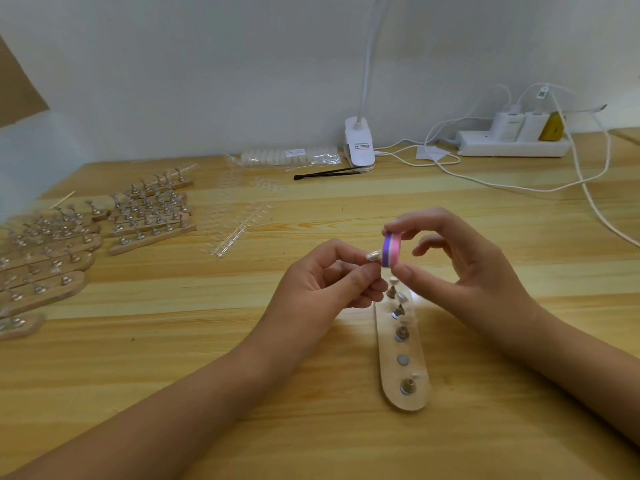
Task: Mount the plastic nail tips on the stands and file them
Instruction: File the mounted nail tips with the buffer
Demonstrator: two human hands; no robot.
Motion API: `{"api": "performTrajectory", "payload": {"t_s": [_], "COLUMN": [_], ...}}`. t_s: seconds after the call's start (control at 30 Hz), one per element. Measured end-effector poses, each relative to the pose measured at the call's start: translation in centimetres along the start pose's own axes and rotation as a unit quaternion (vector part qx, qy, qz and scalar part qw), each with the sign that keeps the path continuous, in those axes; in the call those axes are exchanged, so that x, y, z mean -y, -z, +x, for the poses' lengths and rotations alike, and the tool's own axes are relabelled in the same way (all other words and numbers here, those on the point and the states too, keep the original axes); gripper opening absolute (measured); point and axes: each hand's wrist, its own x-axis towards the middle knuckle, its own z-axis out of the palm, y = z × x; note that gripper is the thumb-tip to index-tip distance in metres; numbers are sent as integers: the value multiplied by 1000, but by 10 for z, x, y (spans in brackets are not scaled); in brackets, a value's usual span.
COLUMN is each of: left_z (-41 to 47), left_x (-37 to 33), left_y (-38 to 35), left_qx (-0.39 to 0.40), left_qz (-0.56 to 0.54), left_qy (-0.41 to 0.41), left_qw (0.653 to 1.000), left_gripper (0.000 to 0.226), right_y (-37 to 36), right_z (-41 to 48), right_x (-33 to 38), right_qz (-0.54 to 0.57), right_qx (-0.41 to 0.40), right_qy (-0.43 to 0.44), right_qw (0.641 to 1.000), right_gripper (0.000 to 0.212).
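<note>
Both hands are up over the counter (173, 341), meeting pretty much in the middle. The left hand (325, 289) has its fingers curled in and is pinching a nail tip (373, 257), which pokes out to the right. Whatever the tip sits on is buried in the fingers, so I can't say.

The right hand (460, 268) pinches a small file block (392, 250) with purple, pink and white stripes, thumb underneath and index finger on top. Its other fingers are loosely curled and off the block. The block's purple edge is right at the nail tip, touching or a hair off, I can't tell which.

Just below the hands, a wooden base strip (412, 372) lies flat on the counter with a row of little metal stands (401, 332) on it and one bare silver disc (402, 360).

Off to the left is a whole bunch of other wooden strips (149, 237) loaded with stands, and clear tip sprues (239, 226) lie beside them. Back by the wall there's a bag of tips (291, 155), a black tool (325, 174), a white clip lamp (360, 143) and a power strip (512, 147).
</note>
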Motion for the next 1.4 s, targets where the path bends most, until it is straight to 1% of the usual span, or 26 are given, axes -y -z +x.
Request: {"api": "performTrajectory", "payload": {"t_s": [0.07, 0.17, 0.3, 0.4, 0.43, 0.53, 0.67, 0.8, 0.9, 0.93, 1.03, 1.17, 1.3, 1.4], "left_z": [-1, -3, -4, -4, -4, -3, -3, -2, -3, -3, -2, -3, -3, -3], "left_x": [-1, -1, -2, -2, -2, -2, -2, -2, -1, -1, -1, -2, -2, 0], "left_y": [-1, -2, -2, -4, -4, -3, -4, -2, -3, -3, -1, -3, -3, -2], "left_qx": [2, 0, 3, 0, -7, -26, -21, -26, -13, -11, -18, -6, -6, -6], "left_qz": [0, -9, -6, 2, 6, 7, -10, -14, -14, -12, -18, -17, -14, -4], "left_qy": [0, 2, 5, 1, -3, -4, 6, 7, 6, 6, 10, 4, -1, 1], "left_qw": [1000, 1000, 1000, 1000, 1000, 1000, 1000, 1000, 1000, 1000, 1000, 1000, 1000, 1000], "left_gripper": [6, 6, 8, 14, 16, 18, 20, 21, 19, 19, 21, 18, 19, 19], "right_y": [0, -1, 1, -1, -1, 1, -2, 0, -3, -4, -2, -3, -1, -4], "right_z": [0, -2, -1, -3, -3, -2, -4, -2, -4, -4, -3, -5, -3, -6], "right_x": [0, 1, -1, 1, 1, 0, 4, 1, 3, 3, 1, 3, 1, 4], "right_qz": [2, -9, -2, -3, -2, 3, 9, 16, 15, 11, 0, 2, -2, -7], "right_qx": [0, 18, 2, 21, 18, 1, 17, -2, 12, 11, 2, 9, -4, 9], "right_qy": [-2, 43, 2, 48, 45, -1, 43, -6, 39, 41, 4, 40, 6, 60], "right_qw": [1000, 999, 1000, 999, 999, 1000, 999, 1000, 999, 999, 1000, 999, 1000, 998], "right_gripper": [38, 35, 35, 34, 34, 35, 33, 34, 32, 32, 33, 33, 33, 34]}}
